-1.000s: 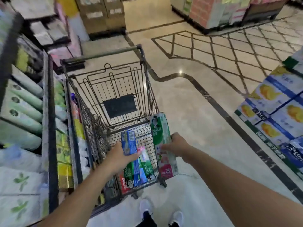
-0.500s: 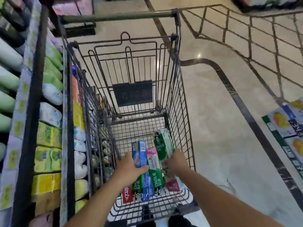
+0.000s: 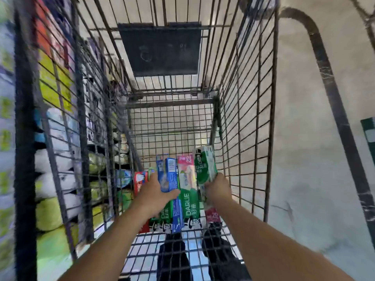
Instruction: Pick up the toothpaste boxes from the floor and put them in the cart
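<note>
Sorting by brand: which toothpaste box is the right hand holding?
The green-and-white Darlie box, rightmost in the cart; the right hand grips its lower half.

cart [image 3: 246, 110] open above, wire walls both sides, bare mesh floor beyond toothpaste boxes [image 3: 187, 185]

Shelf goods [image 3: 54, 179] left blurred; cart [image 3: 251, 122] top cut off.
</note>
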`<move>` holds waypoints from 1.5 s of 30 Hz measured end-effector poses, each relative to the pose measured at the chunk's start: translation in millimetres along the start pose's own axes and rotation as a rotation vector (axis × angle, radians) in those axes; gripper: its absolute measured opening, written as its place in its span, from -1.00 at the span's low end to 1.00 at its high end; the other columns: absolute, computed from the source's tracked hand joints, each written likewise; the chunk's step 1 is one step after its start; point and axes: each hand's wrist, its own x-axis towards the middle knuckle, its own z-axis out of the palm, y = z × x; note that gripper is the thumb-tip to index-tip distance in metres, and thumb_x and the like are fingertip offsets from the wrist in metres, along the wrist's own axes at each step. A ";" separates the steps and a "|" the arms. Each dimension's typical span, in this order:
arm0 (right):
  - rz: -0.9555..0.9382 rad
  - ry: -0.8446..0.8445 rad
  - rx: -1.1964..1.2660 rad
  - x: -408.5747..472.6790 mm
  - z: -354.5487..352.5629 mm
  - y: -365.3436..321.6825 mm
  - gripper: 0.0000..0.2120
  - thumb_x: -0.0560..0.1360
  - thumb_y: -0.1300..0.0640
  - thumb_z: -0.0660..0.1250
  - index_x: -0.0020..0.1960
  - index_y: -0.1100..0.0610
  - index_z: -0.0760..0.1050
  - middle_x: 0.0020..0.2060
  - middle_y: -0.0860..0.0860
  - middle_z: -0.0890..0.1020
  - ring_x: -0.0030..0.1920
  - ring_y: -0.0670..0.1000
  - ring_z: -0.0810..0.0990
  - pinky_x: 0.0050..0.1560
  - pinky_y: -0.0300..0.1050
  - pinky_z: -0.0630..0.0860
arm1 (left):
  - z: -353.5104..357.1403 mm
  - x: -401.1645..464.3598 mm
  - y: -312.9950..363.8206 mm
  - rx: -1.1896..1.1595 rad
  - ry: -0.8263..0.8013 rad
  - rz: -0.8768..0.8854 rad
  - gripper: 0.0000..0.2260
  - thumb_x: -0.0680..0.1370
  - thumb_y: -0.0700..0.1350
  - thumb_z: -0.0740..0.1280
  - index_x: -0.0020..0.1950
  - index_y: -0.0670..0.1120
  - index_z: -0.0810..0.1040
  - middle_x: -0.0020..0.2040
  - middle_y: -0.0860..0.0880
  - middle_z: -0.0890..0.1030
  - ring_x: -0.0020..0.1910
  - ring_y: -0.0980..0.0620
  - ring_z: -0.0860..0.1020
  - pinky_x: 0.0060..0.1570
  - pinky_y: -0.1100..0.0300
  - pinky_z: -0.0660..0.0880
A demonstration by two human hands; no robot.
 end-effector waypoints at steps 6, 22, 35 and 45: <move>0.024 -0.083 -0.067 4.8 11.1 13.3 -0.77 0.61 0.22 0.20 0.22 0.27 0.50 0.10 0.17 0.60 0.11 0.18 0.60 0.10 -0.06 0.56 | 10.3 15.7 -5.3 -0.061 0.004 -0.017 -0.59 0.49 0.08 0.48 0.16 -0.03 0.37 -0.03 0.09 0.51 -0.07 0.07 0.56 0.03 -0.07 0.62; 0.006 -0.072 0.097 -9.8 4.0 4.9 -0.61 0.60 0.34 0.19 0.42 0.24 0.29 0.06 0.12 0.55 -0.32 -0.03 0.61 -0.61 -0.35 0.41 | 49.5 29.3 -14.5 0.331 0.140 -0.025 -0.08 0.49 0.18 0.44 0.56 -0.27 0.01 0.26 -0.17 0.57 0.09 -0.14 0.62 -0.10 0.10 0.51; -0.042 -0.073 0.062 -31.3 -3.3 -0.5 -0.80 0.59 0.27 0.26 0.21 0.23 0.42 -0.10 0.07 0.59 -0.29 0.00 0.66 -0.54 -0.32 0.44 | 45.8 23.1 -27.7 0.337 0.106 -0.031 -0.15 0.50 0.18 0.43 0.54 -0.23 0.07 0.25 -0.22 0.55 0.06 -0.17 0.61 -0.11 0.07 0.50; -0.352 -0.105 -0.126 -124.9 -77.2 -51.3 -0.54 0.61 0.03 0.29 0.44 0.20 0.35 0.31 0.14 0.51 -0.03 -0.03 0.55 -0.01 -0.20 0.52 | -71.6 -59.4 13.5 0.477 0.071 0.139 -0.47 0.60 0.23 0.24 0.38 -0.13 0.36 0.27 -0.12 0.53 0.09 -0.05 0.52 0.03 0.11 0.48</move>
